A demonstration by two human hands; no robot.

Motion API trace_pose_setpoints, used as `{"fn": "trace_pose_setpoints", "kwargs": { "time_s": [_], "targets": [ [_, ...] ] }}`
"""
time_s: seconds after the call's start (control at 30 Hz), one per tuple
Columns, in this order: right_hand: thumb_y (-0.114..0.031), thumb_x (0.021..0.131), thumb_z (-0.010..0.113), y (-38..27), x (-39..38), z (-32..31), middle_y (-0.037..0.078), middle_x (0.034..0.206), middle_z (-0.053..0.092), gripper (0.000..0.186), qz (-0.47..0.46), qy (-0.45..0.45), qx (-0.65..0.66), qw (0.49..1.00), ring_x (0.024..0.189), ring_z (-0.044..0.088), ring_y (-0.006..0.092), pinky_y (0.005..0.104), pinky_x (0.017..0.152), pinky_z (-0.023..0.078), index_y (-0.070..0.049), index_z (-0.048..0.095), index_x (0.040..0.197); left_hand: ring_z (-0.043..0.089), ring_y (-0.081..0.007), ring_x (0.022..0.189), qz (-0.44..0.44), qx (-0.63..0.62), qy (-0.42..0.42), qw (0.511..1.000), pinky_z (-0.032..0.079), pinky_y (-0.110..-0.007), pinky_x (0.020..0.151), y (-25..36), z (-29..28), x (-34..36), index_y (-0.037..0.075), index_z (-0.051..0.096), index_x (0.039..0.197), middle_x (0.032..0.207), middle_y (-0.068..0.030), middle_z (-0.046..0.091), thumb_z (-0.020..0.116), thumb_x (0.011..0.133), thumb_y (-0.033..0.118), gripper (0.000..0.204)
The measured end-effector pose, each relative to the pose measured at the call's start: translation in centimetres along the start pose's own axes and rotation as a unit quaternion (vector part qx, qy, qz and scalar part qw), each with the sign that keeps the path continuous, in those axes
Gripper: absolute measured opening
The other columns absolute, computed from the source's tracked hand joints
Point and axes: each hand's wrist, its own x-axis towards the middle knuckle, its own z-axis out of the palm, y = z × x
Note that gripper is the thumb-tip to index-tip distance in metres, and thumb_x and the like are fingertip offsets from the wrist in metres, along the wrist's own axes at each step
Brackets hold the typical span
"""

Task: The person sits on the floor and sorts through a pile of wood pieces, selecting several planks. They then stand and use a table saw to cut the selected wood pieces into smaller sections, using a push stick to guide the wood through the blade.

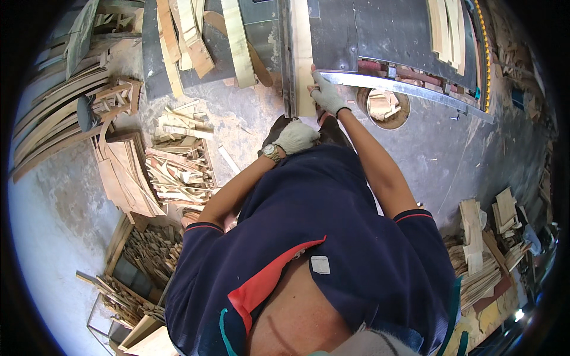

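Navy shirt up close, pale board dead ahead

Nearest us, a navy short-sleeved shirt with red trim (297,196) fills the lower middle, and beyond it, both hands are at the machine table (332,35). On the right, a round container with a brown inner wall (405,108) sits just past the silvery metal bar (409,89), with pale wood pieces (385,104) inside. Over on the left, pale offcuts (181,172) lie heaped; whether anything boxes them in, I cannot tell.

Now to the long, flat, pale wooden board (304,59)! It lies alongside a dark metal rail (287,59), long axis running straight away from the person, near end pointing at the waist, far end out of view. Right hand (325,94), white-gloved, has fingertips at its right edge; grip or push, I cannot tell. Left hand (298,136), also gloved, is curled near the board's near end; its hold is unclear.
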Motion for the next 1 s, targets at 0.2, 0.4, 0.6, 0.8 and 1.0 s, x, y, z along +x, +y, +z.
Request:
{"fn": "trace_pose_setpoints", "kwargs": {
  "time_s": [0.2,0.4,0.6,0.8,1.0],
  "targets": [
    [-0.024,0.094,0.058,2.1,1.7,0.4,0.035,0.118,0.061,0.072,-0.086,0.063,-0.054,0.993,0.108,0.062,0.0472,0.0456,0.095,0.048,-0.014,0.025,0.157,0.06,-0.0284,0.105,-0.057,0.083,0.047,0.994,0.041,-0.044,0.098,1.4,-1.9,0.0,0.01,0.068,0.109,0.108,-0.011,0.066,0.07,0.079,0.03,0.036],
    [-0.026,0.092,0.06,-0.4,2.3,-0.6,0.036,0.117,0.062,0.073,0.022,-0.009,-0.053,0.998,0.11,0.061,0.0488,0.0477,0.093,0.048,-0.021,0.026,0.157,0.036,-0.0402,0.143,-0.156,0.297,0.209,0.919,0.021,-0.053,0.121,-3.0,2.0,4.3,-0.005,0.052,0.133,0.141,-0.0248,0.05,0.06,0.083,0.025,0.059],
    [-0.021,0.091,0.06,1.1,4.4,-0.6,0.03,0.131,0.059,0.075,-0.055,0.034,-0.062,0.996,0.117,0.062,0.043,0.0418,0.102,0.046,-0.015,0.025,0.158,0.038,-0.0418,0.142,-0.126,0.263,0.233,0.928,0.025,-0.052,0.121,-7.0,2.2,7.7,-0.009,0.057,0.127,0.134,-0.0297,0.055,0.049,0.092,0.014,0.043],
    [-0.016,0.089,0.058,-1.7,7.3,-3.3,0.03,0.098,0.07,0.081,0.041,-0.048,-0.081,0.995,0.078,0.074,0.0348,0.0419,0.069,0.06,-0.014,0.018,0.159,0.042,-0.0379,0.139,-0.124,0.243,0.185,0.944,0.021,-0.054,0.122,-6.8,-2.5,9.1,-0.005,0.062,0.119,0.127,-0.0239,0.062,0.046,0.095,0.016,0.036],
    [-0.012,0.088,0.053,-1.5,9.7,-3.5,0.025,0.085,0.07,0.081,-0.009,-0.072,-0.137,0.988,0.068,0.073,0.0314,0.0407,0.058,0.061,-0.016,0.015,0.159,0.04,-0.0318,0.142,-0.117,0.288,0.223,0.924,0.009,-0.058,0.124,-8.9,-2.3,9.6,-0.002,0.063,0.119,0.123,-0.018,0.063,0.058,0.083,0.014,0.04]
  ]
}}
